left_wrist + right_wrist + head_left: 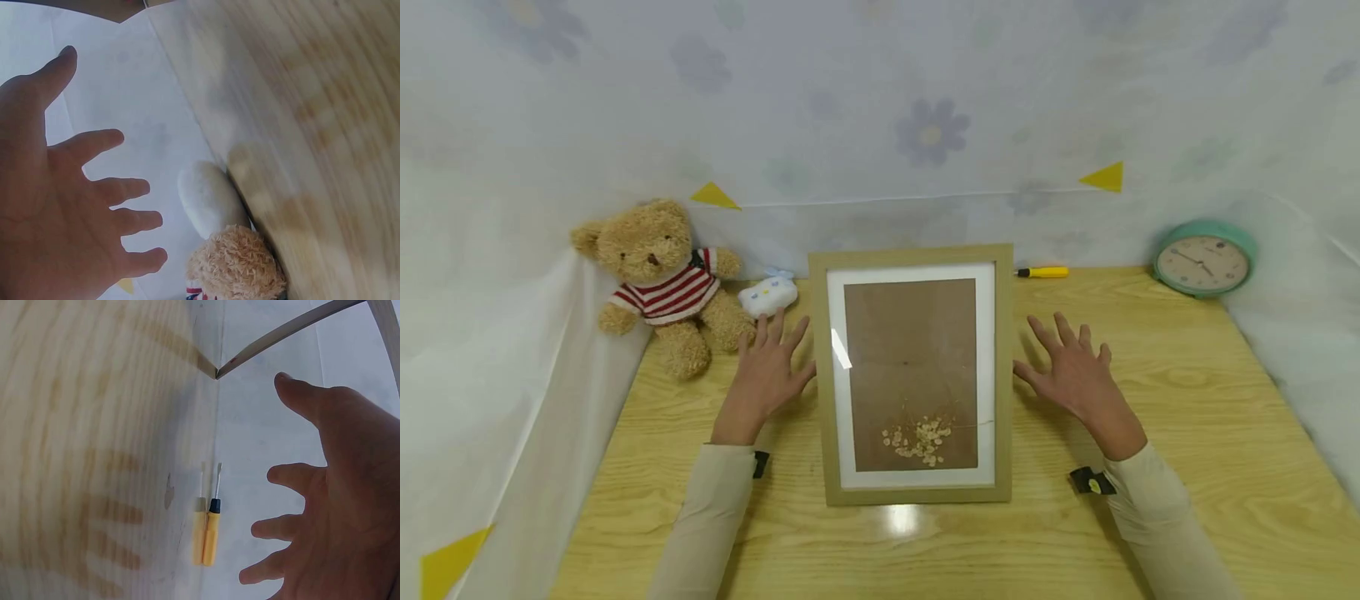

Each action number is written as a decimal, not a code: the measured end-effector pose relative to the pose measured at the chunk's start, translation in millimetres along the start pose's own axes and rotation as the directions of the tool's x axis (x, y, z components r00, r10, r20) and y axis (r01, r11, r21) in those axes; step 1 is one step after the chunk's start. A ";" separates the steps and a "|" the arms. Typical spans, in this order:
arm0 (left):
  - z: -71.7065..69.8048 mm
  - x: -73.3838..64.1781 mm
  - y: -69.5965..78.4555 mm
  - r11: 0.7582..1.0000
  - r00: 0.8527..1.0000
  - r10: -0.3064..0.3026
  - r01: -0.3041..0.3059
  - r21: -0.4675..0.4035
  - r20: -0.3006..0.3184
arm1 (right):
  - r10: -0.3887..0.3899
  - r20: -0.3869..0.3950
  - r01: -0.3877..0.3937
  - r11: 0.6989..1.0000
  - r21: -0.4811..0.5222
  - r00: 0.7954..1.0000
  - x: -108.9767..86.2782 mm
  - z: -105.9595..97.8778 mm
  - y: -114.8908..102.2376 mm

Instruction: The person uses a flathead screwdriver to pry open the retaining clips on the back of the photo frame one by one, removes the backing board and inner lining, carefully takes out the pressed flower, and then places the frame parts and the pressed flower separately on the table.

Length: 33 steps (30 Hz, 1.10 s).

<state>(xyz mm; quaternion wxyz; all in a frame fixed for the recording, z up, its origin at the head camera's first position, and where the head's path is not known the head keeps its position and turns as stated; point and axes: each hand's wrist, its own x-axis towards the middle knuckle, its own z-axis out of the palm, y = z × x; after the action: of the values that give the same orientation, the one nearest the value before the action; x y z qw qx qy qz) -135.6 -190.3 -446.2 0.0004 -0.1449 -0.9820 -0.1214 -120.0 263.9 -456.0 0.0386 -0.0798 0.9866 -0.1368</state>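
A wooden picture frame [910,350] stands upright on the table, with a white mat, a brown backing and dried flowers [921,437] low inside it. To its left my left hand [765,375] hovers with fingers spread, holding nothing; the left wrist view shows its thumb apart from the frame's edge [106,9]. On the other side my right hand [1075,375] is likewise spread. In the right wrist view its palm [356,506] holds nothing, and a gap separates the thumb from the frame [275,339].
A teddy bear [666,296] in a striped shirt sits at the back left, beside a small white plush toy [769,296]. A yellow-handled screwdriver [1047,272] lies along the back edge. The green clock [1204,260] stands at the back right. White floral cloth [850,100] surrounds the table [1210,400].
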 end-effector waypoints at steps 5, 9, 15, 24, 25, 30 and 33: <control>4.4 -3.3 0.5 1.000 1.000 -0.010 0.010 -0.018 0.009 | -0.006 0.016 0.006 1.000 -0.005 1.000 -0.9 1.9 -0.4; 6.8 -5.5 -0.8 0.999 1.000 -0.020 0.020 -0.027 0.018 | -0.010 0.024 0.010 1.000 -0.008 1.000 -0.1 3.6 -0.9; 5.2 -4.4 -6.4 0.999 1.000 -0.009 0.008 -0.053 -0.014 | -0.008 0.011 0.009 1.000 -0.013 1.000 3.7 -1.4 -3.8; -3.1 -1.0 -14.1 0.997 0.995 0.030 -0.036 -0.065 -0.100 | -0.026 0.056 0.016 0.985 0.173 0.998 1.8 -14.1 -1.7; -4.7 -0.8 -14.2 0.997 0.995 0.030 -0.037 -0.069 -0.098 | -0.025 0.060 0.013 0.982 0.189 0.998 1.6 -14.5 -1.1; -9.4 1.9 -12.7 0.988 0.999 0.007 -0.015 -0.152 -0.052 | -0.024 0.056 0.011 0.977 0.212 0.998 1.5 -16.5 2.2; -10.2 3.2 -9.6 0.970 0.999 -0.006 -0.002 -0.241 -0.032 | -0.051 0.037 0.041 0.973 0.225 0.998 2.5 -19.1 3.1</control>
<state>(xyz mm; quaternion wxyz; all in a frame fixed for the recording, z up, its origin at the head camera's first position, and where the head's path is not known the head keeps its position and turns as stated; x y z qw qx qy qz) -141.8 -200.7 -438.5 -0.0016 -0.1411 -0.9599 -0.2422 -124.7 271.4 -438.7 0.0649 -0.1005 0.9617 -0.2465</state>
